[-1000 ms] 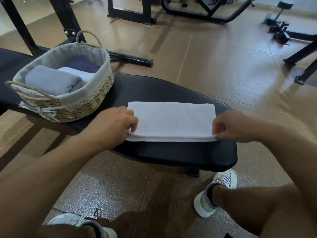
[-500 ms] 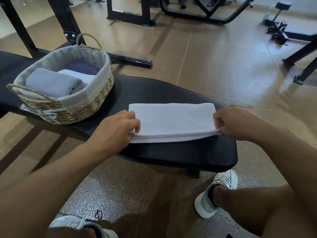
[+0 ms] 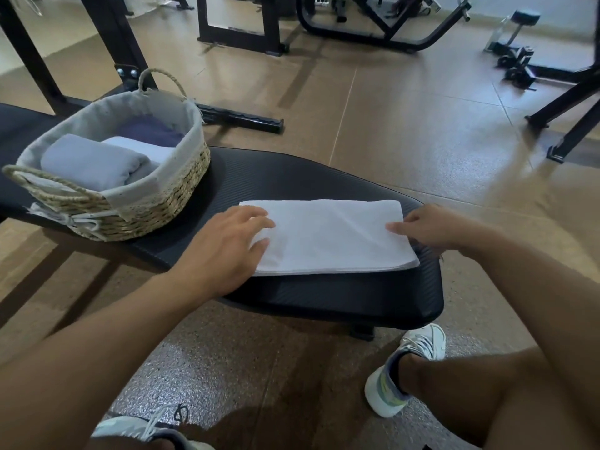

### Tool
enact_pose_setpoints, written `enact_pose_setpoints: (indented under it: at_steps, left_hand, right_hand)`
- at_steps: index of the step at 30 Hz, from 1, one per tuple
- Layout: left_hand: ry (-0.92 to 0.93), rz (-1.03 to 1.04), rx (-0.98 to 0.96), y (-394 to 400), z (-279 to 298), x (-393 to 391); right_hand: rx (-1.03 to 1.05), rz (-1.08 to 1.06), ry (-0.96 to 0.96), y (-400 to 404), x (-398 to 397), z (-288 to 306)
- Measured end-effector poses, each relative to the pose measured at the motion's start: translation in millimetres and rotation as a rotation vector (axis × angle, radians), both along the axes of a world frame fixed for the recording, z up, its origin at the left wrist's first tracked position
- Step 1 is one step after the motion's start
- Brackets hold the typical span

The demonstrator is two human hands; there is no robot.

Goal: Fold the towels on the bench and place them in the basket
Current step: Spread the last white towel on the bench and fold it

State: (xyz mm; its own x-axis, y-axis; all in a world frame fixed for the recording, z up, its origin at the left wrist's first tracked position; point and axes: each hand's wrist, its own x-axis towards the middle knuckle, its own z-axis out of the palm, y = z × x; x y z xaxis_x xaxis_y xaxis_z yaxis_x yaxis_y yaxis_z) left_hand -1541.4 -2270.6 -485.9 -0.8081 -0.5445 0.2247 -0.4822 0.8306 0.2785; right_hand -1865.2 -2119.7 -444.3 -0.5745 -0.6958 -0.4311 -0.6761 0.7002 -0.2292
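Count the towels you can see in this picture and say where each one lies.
4: a white towel flat on the bench; a grey towel, a white one and a dark purple one in the basket. More may lie hidden underneath.

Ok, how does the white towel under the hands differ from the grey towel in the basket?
The white towel lies flat on the bench, folded into a thin rectangle; the grey towel is a thicker, rounder bundle. The white towel sits outside the basket, the grey towel inside it. The left hand and right hand rest on the white towel; nothing touches the grey towel. Both are folded.
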Motion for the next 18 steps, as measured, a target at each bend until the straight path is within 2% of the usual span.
enact_pose_setpoints:
  at_steps: [3, 8, 11, 15, 18]
  left_hand:
    - [-0.056, -0.054, 0.106, -1, -7, -8]
    - [-0.062, -0.011, 0.13, -15, -8, -22]
    - [-0.19, 0.002, 0.152, -14, -10, -31]
    - [-0.408, 0.056, 0.188, -14, -19, -40]
    - [-0.442, 0.082, 0.205, -13, -23, -42]
  right_hand:
    - [-0.028, -0.121, -0.145, -9, 0, -8]
    - [-0.309, -0.337, -0.369, -20, -7, -24]
    - [-0.354, -0.326, -0.246, -29, -13, -35]
    - [-0.286, -0.336, -0.125, -37, -19, -41]
    - [-0.222, -0.33, 0.021, -45, -24, -48]
